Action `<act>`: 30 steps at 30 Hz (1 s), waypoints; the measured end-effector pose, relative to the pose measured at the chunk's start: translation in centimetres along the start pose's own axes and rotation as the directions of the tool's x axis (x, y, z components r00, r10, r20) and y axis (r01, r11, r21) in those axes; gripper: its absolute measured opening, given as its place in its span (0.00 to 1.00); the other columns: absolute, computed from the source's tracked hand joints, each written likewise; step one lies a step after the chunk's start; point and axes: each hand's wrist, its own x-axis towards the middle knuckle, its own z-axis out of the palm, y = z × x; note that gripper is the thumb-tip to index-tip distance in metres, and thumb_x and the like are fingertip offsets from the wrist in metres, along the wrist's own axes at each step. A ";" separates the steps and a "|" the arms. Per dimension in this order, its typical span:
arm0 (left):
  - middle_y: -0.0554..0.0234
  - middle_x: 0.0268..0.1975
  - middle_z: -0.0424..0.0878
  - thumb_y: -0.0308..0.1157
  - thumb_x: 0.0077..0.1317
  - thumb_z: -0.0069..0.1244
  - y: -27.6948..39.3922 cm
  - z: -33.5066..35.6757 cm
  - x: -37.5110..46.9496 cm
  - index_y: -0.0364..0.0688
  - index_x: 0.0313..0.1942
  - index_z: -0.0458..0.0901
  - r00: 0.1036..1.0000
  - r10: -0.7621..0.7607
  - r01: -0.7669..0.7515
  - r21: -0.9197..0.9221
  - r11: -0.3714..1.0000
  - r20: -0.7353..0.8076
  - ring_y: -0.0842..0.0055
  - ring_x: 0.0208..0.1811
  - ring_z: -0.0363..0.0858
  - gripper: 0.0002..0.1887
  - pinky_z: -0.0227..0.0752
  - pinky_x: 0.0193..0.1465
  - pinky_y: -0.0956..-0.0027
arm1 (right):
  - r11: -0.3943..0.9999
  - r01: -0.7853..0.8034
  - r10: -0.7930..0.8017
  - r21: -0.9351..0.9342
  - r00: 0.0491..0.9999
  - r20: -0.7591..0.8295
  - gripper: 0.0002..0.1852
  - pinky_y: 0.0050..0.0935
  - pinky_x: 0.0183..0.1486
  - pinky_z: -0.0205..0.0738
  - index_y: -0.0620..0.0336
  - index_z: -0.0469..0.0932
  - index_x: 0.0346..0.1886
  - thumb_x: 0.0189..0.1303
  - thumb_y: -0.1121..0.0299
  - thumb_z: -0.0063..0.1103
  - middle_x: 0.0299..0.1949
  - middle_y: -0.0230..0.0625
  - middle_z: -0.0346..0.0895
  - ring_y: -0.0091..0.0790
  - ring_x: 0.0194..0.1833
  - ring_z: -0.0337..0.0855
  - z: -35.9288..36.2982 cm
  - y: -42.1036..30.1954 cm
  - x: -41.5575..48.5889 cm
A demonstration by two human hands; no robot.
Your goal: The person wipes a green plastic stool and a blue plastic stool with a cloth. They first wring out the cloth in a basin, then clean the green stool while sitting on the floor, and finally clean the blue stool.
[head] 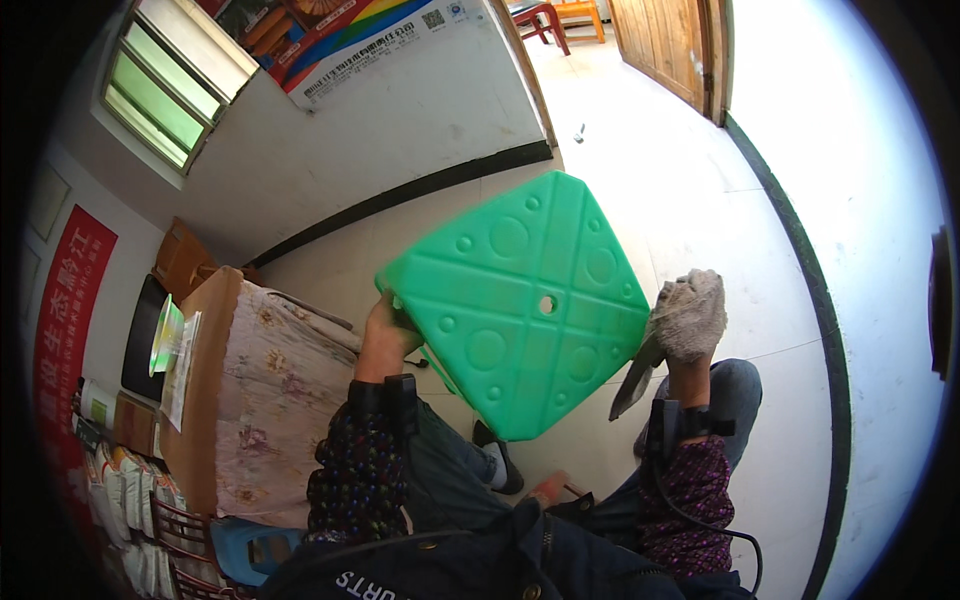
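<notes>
A green plastic stool [517, 307], its square seat with a small centre hole turned toward me, is held up above the floor. My left hand [386, 337] grips its left corner; the fingers are partly hidden behind the edge. My right hand [686, 322] is wrapped in a grey cloth [694, 300], pressed against the stool's right corner, with a loose end of the cloth hanging down beside it. The fingers of that hand are mostly covered by the cloth. The stool's legs are largely hidden behind the seat.
To the left stands a table with a floral cloth [285, 405], bearing a green and white bowl [166, 337]. A blue plastic stool [251, 551] is at lower left, near packed bags [135, 487]. A wooden door [667, 45] stands open ahead; a wall runs along the right.
</notes>
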 end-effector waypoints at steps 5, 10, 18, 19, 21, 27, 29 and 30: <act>0.52 0.59 0.74 0.46 0.73 0.37 -0.5 -1.3 2.6 0.36 0.58 0.68 0.999 0.017 -0.014 0.065 0.998 -0.049 0.61 0.58 0.73 0.24 0.66 0.62 0.54 | 0.563 0.452 -0.390 -0.692 0.883 0.260 0.11 0.41 0.46 0.73 0.58 0.75 0.36 0.51 0.65 0.60 0.41 0.41 0.73 0.48 0.44 0.74 -0.5 -0.5 0.2; 0.49 0.65 0.65 0.55 0.70 0.39 1.8 -2.2 4.2 0.36 0.63 0.62 0.997 -0.016 0.019 -0.031 0.999 0.077 0.57 0.65 0.64 0.34 0.58 0.67 0.50 | 0.630 0.386 -0.347 -0.674 0.916 0.200 0.16 0.43 0.51 0.70 0.55 0.76 0.40 0.47 0.62 0.63 0.43 0.42 0.74 0.49 0.47 0.74 -0.4 -0.9 -0.1; 0.48 0.71 0.54 0.72 0.63 0.27 3.7 -4.9 2.9 0.42 0.70 0.54 0.942 0.036 -0.177 0.402 0.898 0.333 0.53 0.70 0.55 0.47 0.49 0.70 0.45 | 0.381 0.557 -0.469 -0.738 0.804 0.365 0.11 0.44 0.51 0.71 0.56 0.76 0.39 0.53 0.64 0.60 0.43 0.43 0.75 0.49 0.48 0.74 0.6 -2.8 -0.2; 0.48 0.71 0.54 0.73 0.62 0.25 3.7 -5.9 2.6 0.43 0.70 0.53 0.942 0.043 -0.185 0.407 0.895 0.334 0.53 0.70 0.55 0.48 0.49 0.69 0.44 | 0.441 0.535 -0.460 -0.721 0.824 0.330 0.14 0.45 0.51 0.70 0.56 0.76 0.37 0.48 0.61 0.63 0.44 0.43 0.74 0.50 0.48 0.73 0.9 -2.9 -0.3; 0.48 0.71 0.54 0.75 0.60 0.22 3.9 -8.1 2.4 0.45 0.70 0.53 0.956 0.037 -0.164 0.425 0.890 0.291 0.53 0.70 0.55 0.49 0.49 0.69 0.42 | 0.556 0.481 -0.425 -0.678 0.865 0.266 0.20 0.47 0.52 0.69 0.54 0.77 0.35 0.38 0.56 0.68 0.45 0.42 0.74 0.50 0.50 0.72 1.7 -2.8 -0.5; 0.50 0.72 0.50 0.76 0.59 0.22 5.8 -11.0 5.5 0.47 0.71 0.50 0.992 0.054 -0.087 0.303 0.949 0.116 0.54 0.70 0.52 0.50 0.45 0.69 0.42 | 0.512 0.500 -0.369 -0.698 0.862 0.347 0.12 0.42 0.48 0.72 0.58 0.76 0.37 0.55 0.61 0.59 0.42 0.42 0.74 0.48 0.45 0.75 2.8 -2.9 -1.0; 0.51 0.72 0.49 0.76 0.59 0.23 5.9 -11.4 6.4 0.47 0.71 0.49 0.978 0.097 -0.159 0.355 0.921 0.186 0.55 0.71 0.50 0.50 0.45 0.69 0.42 | 0.555 0.507 -0.388 -0.659 0.859 0.333 0.13 0.41 0.46 0.73 0.60 0.76 0.38 0.60 0.61 0.55 0.40 0.43 0.74 0.48 0.43 0.76 2.9 -3.0 -1.1; 0.52 0.73 0.48 0.76 0.59 0.23 5.8 -11.5 6.7 0.47 0.71 0.49 0.976 0.101 -0.167 0.361 0.917 0.194 0.56 0.71 0.49 0.50 0.45 0.69 0.42 | 0.610 0.483 -0.379 -0.629 0.874 0.304 0.13 0.41 0.46 0.73 0.60 0.76 0.39 0.59 0.60 0.56 0.40 0.43 0.74 0.47 0.43 0.76 2.9 -2.9 -1.1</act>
